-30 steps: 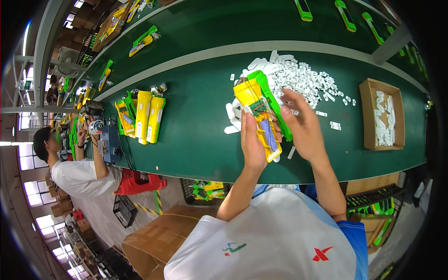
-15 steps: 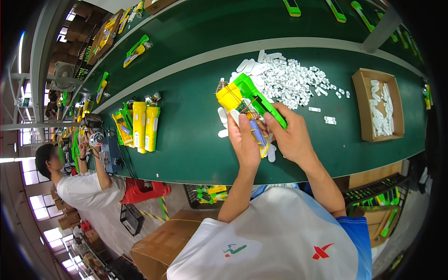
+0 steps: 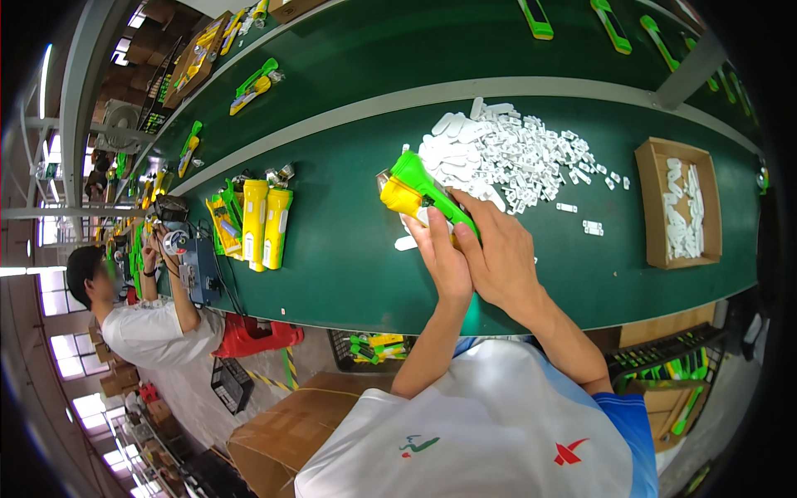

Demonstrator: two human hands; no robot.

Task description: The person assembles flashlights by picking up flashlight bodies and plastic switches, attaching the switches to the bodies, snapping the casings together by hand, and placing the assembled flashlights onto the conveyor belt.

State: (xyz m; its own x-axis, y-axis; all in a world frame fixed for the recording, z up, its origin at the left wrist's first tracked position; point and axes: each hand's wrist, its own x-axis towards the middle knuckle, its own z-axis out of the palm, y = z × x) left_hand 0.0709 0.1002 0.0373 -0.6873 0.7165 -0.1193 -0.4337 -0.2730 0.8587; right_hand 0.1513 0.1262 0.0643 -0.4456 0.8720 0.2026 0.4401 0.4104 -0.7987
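Between my two hands is a flashlight [image 3: 413, 184] with a yellow half and a green half, its clear head pointing up and left. My left hand [image 3: 444, 264] is closed round the yellow side from below. Pressing the green half from the right, my right hand [image 3: 502, 253] is closed over the body's lower end. The halves lie against each other, and the wiring inside is hidden. Just beyond the flashlight spreads a pile of small white plastic parts [image 3: 519, 153], some long and oval, others short with holes.
At left on the green bench [image 3: 357, 290] stand two yellow flashlights [image 3: 254, 224] beside green and yellow shells. An open cardboard box [image 3: 721, 216] with white strips is at right. A metal rail [image 3: 398, 100] borders the far belt. A co-worker [image 3: 158, 328] sits at left.
The green and yellow halves, apart earlier with wires and a blue cell showing, are now brought together. My hands have drawn close together, my right hand moving left.
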